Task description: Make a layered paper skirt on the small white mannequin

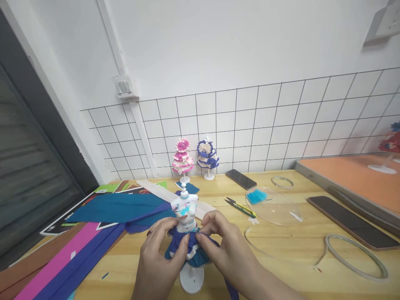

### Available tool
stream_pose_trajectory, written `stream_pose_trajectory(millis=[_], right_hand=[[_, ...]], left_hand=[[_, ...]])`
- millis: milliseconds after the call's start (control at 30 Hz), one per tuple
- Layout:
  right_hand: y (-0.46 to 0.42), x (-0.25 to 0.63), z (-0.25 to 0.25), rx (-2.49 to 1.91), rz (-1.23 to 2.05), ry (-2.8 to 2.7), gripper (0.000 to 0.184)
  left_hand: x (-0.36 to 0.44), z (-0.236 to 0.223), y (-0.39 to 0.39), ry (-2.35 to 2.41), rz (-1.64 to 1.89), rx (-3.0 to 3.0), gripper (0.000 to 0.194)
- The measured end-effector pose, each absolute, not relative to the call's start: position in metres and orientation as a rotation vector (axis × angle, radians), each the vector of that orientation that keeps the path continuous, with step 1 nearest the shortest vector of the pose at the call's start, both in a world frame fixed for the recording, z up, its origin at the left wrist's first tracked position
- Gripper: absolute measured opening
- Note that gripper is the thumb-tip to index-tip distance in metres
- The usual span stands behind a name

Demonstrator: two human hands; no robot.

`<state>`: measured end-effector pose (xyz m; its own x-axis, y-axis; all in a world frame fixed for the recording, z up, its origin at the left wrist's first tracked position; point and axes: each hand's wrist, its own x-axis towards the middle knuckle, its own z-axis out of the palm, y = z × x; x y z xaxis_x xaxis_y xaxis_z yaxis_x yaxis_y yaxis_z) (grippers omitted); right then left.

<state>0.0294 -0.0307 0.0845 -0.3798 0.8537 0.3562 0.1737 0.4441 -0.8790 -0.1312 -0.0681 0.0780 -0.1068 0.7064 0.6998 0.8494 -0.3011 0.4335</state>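
A small white dress-form mannequin (pixel 185 209) with coloured patches stands upright on a round white base (pixel 191 280). Round its waist sits a skirt (pixel 200 259) of teal, white and dark blue crepe paper. My left hand (pixel 161 254) is closed on the skirt's left side, thumb pressing the dark blue paper strip (pixel 183 245) at the waist. On the other side my right hand (pixel 223 246) pinches the same strip between thumb and fingers. A loose dark blue end hangs below the right hand. Some fingertips behind the form are hidden.
Crepe paper sheets (pixel 118 208) spread over the left side. Two dressed mannequins, pink (pixel 183 156) and purple (pixel 208 154), stand by the wall. Yellow-handled thread snips (pixel 240 207), a clear disc (pixel 278 208) with cyan paper, phones (pixel 350 221) and tape rings (pixel 356 256) lie to the right.
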Motion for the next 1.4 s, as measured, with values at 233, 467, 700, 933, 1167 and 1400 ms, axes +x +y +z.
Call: stream_pose_trajectory(millis=[233, 467, 700, 933, 1167, 1400], right_hand=[[-0.032, 0.038, 0.087, -0.859, 0.636, -2.051, 0.011], [-0.036, 0.038, 0.096, -0.769, 0.607, -2.037, 0.01], [-0.035, 0.038, 0.09, -0.88, 0.561, -2.107, 0.016], [-0.034, 0.038, 0.088, -0.861, 0.446, -2.163, 0.017], [-0.031, 0.038, 0.089, -0.917, 0.584, -2.097, 0.006], [-0.033, 0.038, 0.091, -0.878, 0.705, -2.054, 0.006]], left_hand=[[-0.132, 0.078, -0.07, -1.855, -1.415, -1.995, 0.019], [-0.132, 0.078, -0.069, -1.921, -1.523, -2.031, 0.02], [-0.132, 0.078, -0.07, -2.005, -1.564, -2.015, 0.021], [-0.129, 0.079, -0.069, -2.013, -1.636, -2.008, 0.021], [-0.129, 0.077, -0.07, -2.035, -1.694, -2.059, 0.023], [-0.13, 0.075, -0.068, -2.054, -1.659, -2.073, 0.023]])
